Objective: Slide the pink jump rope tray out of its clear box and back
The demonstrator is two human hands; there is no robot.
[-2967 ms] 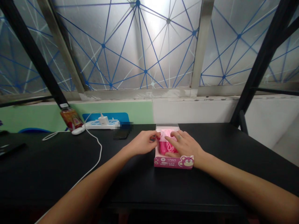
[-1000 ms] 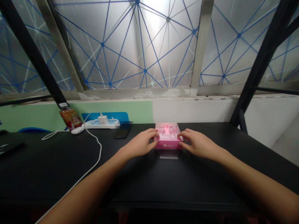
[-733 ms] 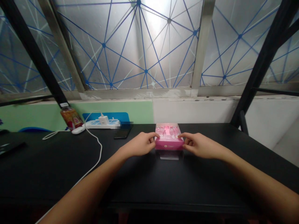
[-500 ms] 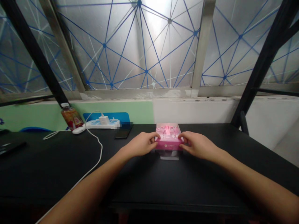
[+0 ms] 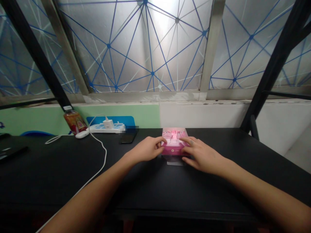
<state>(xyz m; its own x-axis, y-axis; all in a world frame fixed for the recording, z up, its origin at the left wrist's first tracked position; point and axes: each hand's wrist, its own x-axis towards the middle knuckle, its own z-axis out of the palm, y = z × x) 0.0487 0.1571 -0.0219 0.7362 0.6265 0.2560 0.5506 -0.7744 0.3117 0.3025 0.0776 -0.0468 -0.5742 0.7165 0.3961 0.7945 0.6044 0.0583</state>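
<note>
A pink box (image 5: 172, 150) sits on the black table in front of me, with a glossy, printed-looking top. At its near side a clear flap with a pale edge (image 5: 175, 163) sticks out low over the table. My left hand (image 5: 149, 149) holds the box's left front corner, thumb below and index finger on the upper edge. Over the right front part is my right hand (image 5: 200, 153), its fingers apart. Its index finger lies across the top and its thumb is low near the flap; whether the thumb touches the flap I cannot tell.
Behind my left arm are a dark phone (image 5: 128, 136), a white power strip (image 5: 104, 128) with a charger (image 5: 108, 124), and a bottle (image 5: 74, 121). A white cable (image 5: 105, 158) runs under my left forearm. Black frame posts (image 5: 269, 69) flank the table (image 5: 194, 194).
My right hand has shifted left and nearer to me, from pinching the box's right front corner to fingers spread over its front. My left hand and the box stay in place.
</note>
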